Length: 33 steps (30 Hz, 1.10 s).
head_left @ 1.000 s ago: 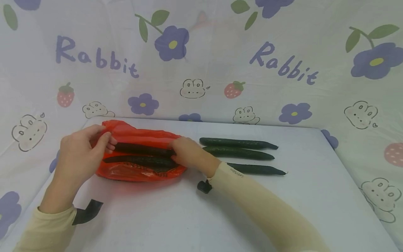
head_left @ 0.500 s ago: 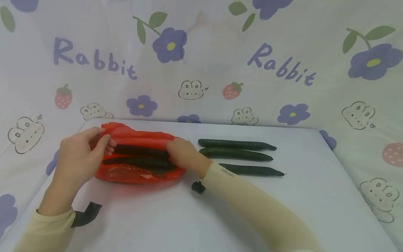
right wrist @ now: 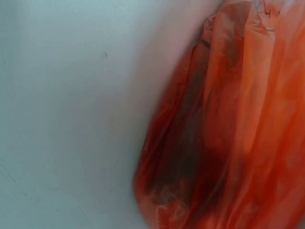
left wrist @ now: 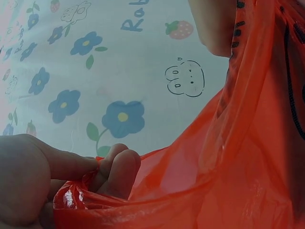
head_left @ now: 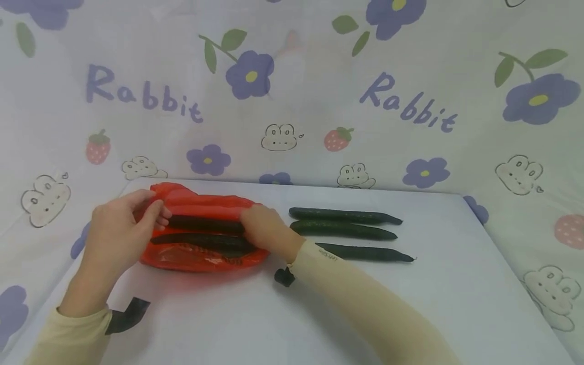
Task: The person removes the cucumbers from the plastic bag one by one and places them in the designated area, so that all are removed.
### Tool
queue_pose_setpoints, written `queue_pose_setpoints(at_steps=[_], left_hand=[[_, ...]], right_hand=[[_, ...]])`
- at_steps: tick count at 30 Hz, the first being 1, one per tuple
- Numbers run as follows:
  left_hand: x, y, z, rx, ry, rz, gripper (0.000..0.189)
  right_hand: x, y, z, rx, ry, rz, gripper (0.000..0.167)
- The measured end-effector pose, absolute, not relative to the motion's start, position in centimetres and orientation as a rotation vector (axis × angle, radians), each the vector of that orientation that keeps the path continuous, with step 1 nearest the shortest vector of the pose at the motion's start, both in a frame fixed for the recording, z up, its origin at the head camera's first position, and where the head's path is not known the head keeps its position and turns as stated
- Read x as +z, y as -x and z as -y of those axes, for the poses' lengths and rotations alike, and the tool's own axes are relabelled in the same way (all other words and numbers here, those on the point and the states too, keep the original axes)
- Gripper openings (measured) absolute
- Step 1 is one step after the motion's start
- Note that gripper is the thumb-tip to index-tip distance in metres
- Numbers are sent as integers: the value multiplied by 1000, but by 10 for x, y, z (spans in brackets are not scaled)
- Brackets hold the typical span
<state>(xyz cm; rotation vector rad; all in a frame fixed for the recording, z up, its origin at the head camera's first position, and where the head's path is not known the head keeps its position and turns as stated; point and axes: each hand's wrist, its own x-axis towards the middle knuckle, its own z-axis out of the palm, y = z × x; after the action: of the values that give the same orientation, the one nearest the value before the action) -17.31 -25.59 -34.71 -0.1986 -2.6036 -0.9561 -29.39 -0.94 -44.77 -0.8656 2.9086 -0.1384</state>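
Observation:
A red plastic bag (head_left: pixel 210 201) lies on its side at the left of the table, its mouth facing me. My left hand (head_left: pixel 119 223) pinches the bag's edge between thumb and fingers, which the left wrist view shows close up. Inside the opening, one dark green cucumber (head_left: pixel 205 224) lies behind another cucumber (head_left: pixel 196 240). At the bag's right end, my right hand (head_left: pixel 269 229) grips the right end of the rear cucumber; its fingertips are hidden. The right wrist view shows dark shapes through the bag's red film (right wrist: pixel 228 124).
To the right lie three more cucumbers: a back one (head_left: pixel 342 215), a middle one (head_left: pixel 347 230) and a front one (head_left: pixel 369 252), roughly parallel. The white table (head_left: pixel 219 319) ends at a patterned cloth backdrop (head_left: pixel 301 96). Black straps hang at both cuffs.
My right hand has shifted slightly left with the rear cucumber, deeper into the bag. The left hand keeps its pinch on the bag's edge. The head view has tilted slightly.

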Motion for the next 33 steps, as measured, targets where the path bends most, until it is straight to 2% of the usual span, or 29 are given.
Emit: queue_pose_setpoints(at_steps=[6, 18, 33], left_hand=[[-346, 174, 255, -948, 221, 2566, 19], [-346, 175, 255, -932, 216, 2568, 19], [-346, 175, 256, -924, 203, 2588, 21]], right_hand=[[-437, 291, 7, -188, 859, -2916, 21], [-414, 294, 2, -261, 824, -2885, 17], [-394, 281, 0, -332, 862, -2865, 35]])
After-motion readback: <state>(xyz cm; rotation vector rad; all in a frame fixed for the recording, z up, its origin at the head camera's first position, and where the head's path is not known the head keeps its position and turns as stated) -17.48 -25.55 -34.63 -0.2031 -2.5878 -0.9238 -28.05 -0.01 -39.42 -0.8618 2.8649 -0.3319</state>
